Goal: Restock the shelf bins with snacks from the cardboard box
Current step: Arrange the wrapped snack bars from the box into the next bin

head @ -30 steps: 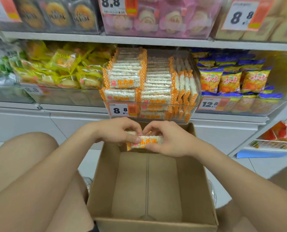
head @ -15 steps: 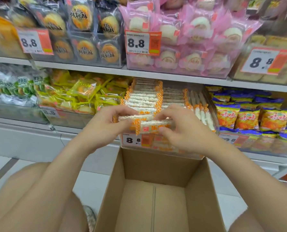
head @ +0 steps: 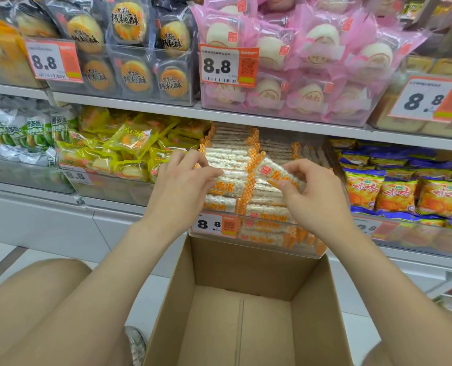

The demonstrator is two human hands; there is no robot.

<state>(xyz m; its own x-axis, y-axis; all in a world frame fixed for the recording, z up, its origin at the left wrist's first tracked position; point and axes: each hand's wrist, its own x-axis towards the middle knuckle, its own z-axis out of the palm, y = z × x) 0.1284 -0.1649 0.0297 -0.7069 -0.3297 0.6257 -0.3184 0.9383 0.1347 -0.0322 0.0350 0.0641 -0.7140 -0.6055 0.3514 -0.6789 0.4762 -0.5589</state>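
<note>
The clear-wrapped rice-cracker pack with orange checkered ends (head: 273, 171) hangs tilted over the right stack in the clear plastic shelf bin (head: 272, 243). It is pinched between the thumb and fingertips of our right hand (head: 318, 200) and lies at ten o'clock from that palm. Our left hand (head: 181, 187) curls round a second pack of the same kind (head: 221, 190) at its three o'clock, holding it against the left stack. To do this well, we judge, we should level the tilted pack, line its checkered ends up with those below, and lay it flat so the pile cannot slide over the bin's front wall. The brown cardboard box (head: 246, 268) at six o'clock shows no packs where we can see inside.
</note>
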